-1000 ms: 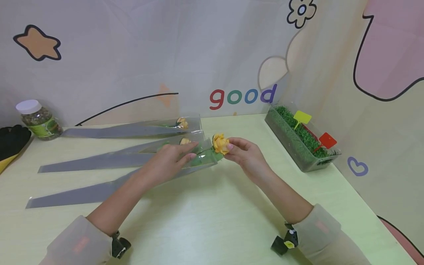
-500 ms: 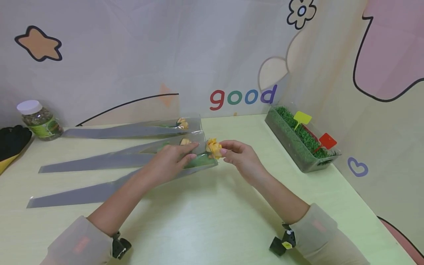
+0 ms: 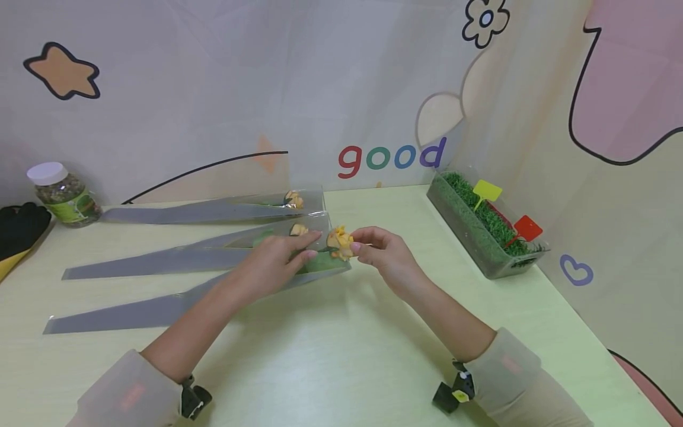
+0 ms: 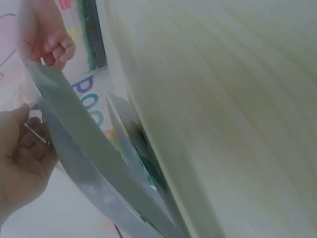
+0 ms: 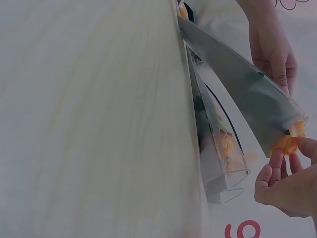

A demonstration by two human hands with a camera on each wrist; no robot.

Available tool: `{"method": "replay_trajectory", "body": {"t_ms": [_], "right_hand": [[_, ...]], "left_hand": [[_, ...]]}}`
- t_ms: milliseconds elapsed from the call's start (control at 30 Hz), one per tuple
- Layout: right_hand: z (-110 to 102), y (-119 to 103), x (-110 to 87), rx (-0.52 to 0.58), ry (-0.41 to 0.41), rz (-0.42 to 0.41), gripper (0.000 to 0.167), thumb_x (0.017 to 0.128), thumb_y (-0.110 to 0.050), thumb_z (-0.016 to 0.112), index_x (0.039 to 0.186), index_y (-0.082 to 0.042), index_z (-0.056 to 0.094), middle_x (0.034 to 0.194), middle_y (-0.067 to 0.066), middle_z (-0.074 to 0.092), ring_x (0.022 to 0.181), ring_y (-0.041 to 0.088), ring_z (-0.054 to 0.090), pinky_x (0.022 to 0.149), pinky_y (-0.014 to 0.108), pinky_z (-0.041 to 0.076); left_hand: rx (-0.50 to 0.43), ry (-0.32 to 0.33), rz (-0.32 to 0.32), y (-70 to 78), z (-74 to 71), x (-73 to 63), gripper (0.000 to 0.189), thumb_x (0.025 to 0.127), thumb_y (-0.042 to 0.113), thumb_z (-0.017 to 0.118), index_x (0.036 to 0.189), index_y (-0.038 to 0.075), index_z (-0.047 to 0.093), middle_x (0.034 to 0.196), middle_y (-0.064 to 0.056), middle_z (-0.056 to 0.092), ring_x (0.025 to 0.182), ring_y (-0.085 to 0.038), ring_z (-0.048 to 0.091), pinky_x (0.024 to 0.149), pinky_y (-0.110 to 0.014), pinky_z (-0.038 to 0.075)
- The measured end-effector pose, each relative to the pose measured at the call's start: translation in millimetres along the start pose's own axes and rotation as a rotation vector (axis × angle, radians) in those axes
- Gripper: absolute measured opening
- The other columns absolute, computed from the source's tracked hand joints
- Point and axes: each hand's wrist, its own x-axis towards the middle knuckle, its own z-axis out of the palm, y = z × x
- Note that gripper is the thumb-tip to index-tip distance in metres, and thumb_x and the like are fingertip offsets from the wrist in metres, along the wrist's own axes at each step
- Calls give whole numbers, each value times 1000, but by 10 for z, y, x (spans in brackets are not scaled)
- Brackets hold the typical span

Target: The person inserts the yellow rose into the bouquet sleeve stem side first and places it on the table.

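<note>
My right hand [image 3: 388,256] pinches the head of a yellow artificial flower [image 3: 340,242] between thumb and fingers. The bloom sits at the wide mouth of a clear and grey flower sleeve [image 3: 165,311], and green shows inside the plastic beside it. My left hand [image 3: 274,258] grips this sleeve near its mouth, thumb and fingers on the plastic edge. In the right wrist view, the orange-yellow petals [image 5: 286,143] show at the sleeve's end, right at my right fingertips. The flower's stem is hidden by the sleeve and my left hand.
Behind lie two more sleeves, a middle one [image 3: 155,261] and a back one [image 3: 213,210], each with a yellow flower inside. A white-lidded jar [image 3: 66,198] and a black-and-yellow item [image 3: 24,228] stand left. A grass planter [image 3: 469,237] with small signs is on the right.
My right hand has moved left and slightly down with the flower, bringing its head closer to the sleeve's mouth. My left hand has stayed in place on the sleeve.
</note>
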Motion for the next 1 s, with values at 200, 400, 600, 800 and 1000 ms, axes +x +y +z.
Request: {"method": "replay_trajectory", "body": {"t_ms": [200, 400, 600, 800, 1000], "right_hand": [[3, 8, -11, -6, -30, -21, 23, 91, -11, 59, 112, -2, 58, 112, 10, 55, 104, 24, 51, 93, 37, 41], [18, 12, -9, -20, -39, -32, 23, 91, -12, 60, 112, -3, 59, 111, 10, 57, 104, 24, 52, 94, 39, 40], [27, 21, -11, -20, -43, -67, 29, 90, -11, 61, 117, -2, 57, 111, 10, 57, 105, 23, 53, 96, 39, 39], [38, -5, -36, -73, -59, -83, 23, 92, -14, 59, 113, -4, 61, 112, 7, 60, 105, 22, 54, 95, 39, 40], [68, -18, -39, -99, -89, -112, 28, 95, -16, 53, 116, 1, 60, 113, 11, 59, 106, 24, 53, 94, 39, 41]], "left_hand": [[-7, 2, -7, 20, -5, -3, 45, 96, 25, 52, 139, 14, 44, 60, 2, 39, 46, -9, 26, 67, -31, 41], [-27, 10, -9, 24, -8, -3, 46, 95, 25, 53, 139, 13, 44, 59, 3, 37, 47, -10, 26, 66, -31, 41], [-34, 9, -7, 26, -9, -8, 46, 95, 24, 53, 139, 12, 44, 57, 4, 34, 47, -10, 28, 55, -29, 38], [-34, 19, 9, 17, -11, -8, 46, 95, 23, 53, 138, 9, 44, 57, 3, 36, 46, -9, 27, 53, -29, 36], [-13, 21, 34, 8, -5, 11, 47, 95, 23, 54, 137, 6, 45, 60, 2, 47, 48, -10, 25, 56, -29, 37]]}}
